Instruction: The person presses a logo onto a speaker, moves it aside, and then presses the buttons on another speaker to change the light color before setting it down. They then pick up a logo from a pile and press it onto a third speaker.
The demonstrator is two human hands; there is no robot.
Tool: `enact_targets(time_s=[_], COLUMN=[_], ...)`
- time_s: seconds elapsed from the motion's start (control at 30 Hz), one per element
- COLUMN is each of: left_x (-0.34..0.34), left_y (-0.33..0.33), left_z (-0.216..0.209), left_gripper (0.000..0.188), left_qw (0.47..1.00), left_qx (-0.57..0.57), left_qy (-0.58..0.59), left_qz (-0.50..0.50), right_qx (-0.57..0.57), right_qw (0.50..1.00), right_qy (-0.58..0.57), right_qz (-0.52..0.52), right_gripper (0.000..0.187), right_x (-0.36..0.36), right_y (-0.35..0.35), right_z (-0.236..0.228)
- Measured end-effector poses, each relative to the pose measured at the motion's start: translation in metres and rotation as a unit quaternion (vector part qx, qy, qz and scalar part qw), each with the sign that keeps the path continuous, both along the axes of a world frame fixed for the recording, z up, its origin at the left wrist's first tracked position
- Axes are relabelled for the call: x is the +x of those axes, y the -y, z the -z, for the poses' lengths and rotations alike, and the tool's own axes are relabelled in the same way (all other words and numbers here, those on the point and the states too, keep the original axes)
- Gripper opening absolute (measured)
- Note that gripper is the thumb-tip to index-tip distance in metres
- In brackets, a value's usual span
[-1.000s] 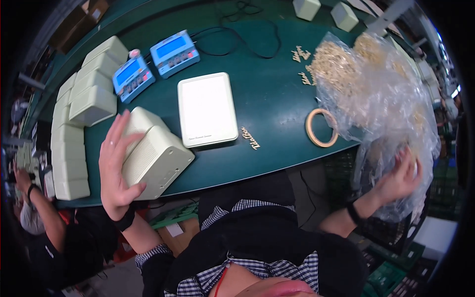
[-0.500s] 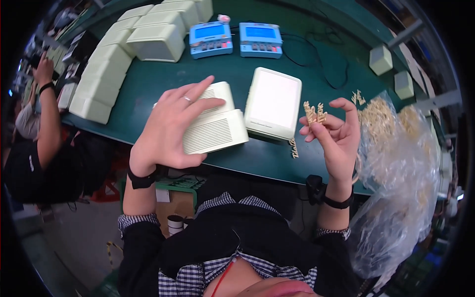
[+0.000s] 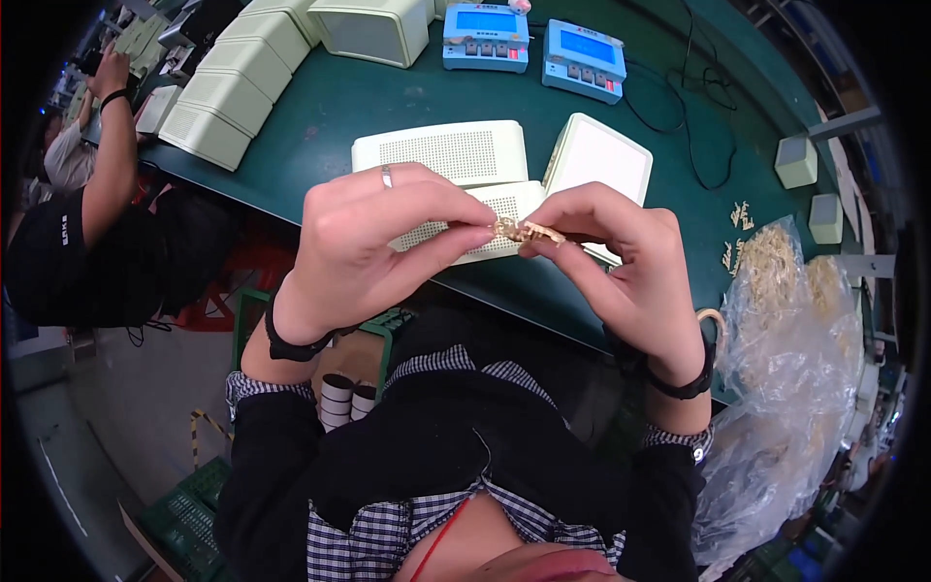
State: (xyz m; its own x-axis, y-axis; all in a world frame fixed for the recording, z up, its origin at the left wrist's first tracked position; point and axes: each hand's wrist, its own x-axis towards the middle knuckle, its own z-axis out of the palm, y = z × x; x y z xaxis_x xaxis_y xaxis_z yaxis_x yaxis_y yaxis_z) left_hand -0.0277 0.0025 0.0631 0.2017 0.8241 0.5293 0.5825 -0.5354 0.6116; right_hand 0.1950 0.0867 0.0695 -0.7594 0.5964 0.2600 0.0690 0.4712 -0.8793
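Observation:
In front of my chest, small gold script-lettering pieces (image 3: pixel 525 232) are between my two hands. My left hand (image 3: pixel 373 242) is closed, with thumb and index finger pinching one end. Closed on the other end is my right hand (image 3: pixel 635 257), thumb and index pressed together. How many pieces there are is unclear, as fingers cover part of them. Just beyond the hands lie two cream casings with perforated panels: the farther casing (image 3: pixel 369 153) and the nearer casing (image 3: pixel 529 194), partly hidden by my fingers. Right of them rests a cream box with a white face (image 3: pixel 606 160).
Stacked cream casings (image 3: pixel 228 92) line the table's far left. Two blue devices with screens, a left device (image 3: pixel 485 39) and a right device (image 3: pixel 584 60), stand at the back. A clear plastic bag (image 3: pixel 776 388) of gold pieces lies at right. Another person's arm (image 3: pixel 109 165) is at left.
My left hand has left the casings and moved right to pinch the gold lettering. My right hand has brought the pieces leftward to meet it. The whole view has shifted.

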Motion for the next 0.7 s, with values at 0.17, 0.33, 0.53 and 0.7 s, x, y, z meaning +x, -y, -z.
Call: enact_targets(time_s=[0.17,0.33,0.53,0.7], left_x=[-0.007,-0.032,-0.051,-0.039], left_y=[0.007,0.016,0.02,0.021], left_z=[0.011,0.025,0.043,0.034], left_gripper=[0.023,0.017,0.02,0.021], left_qw=[0.997,0.974,0.97,0.956], left_qx=[0.071,0.153,0.138,0.2], left_qy=[0.018,0.085,0.064,-0.001], left_qz=[-0.03,-0.145,-0.188,-0.216], right_qx=[-0.01,0.022,-0.012,0.149], right_qw=[0.999,0.933,0.915,0.891], right_qy=[0.028,0.041,0.159,0.221], right_qz=[0.027,0.358,0.369,0.369], right_gripper=[0.016,0.022,0.034,0.045], right_x=[0.013,0.1,0.147,0.099], right_y=[0.001,-0.008,-0.012,0.006], right_z=[0.012,0.053,0.107,0.035])
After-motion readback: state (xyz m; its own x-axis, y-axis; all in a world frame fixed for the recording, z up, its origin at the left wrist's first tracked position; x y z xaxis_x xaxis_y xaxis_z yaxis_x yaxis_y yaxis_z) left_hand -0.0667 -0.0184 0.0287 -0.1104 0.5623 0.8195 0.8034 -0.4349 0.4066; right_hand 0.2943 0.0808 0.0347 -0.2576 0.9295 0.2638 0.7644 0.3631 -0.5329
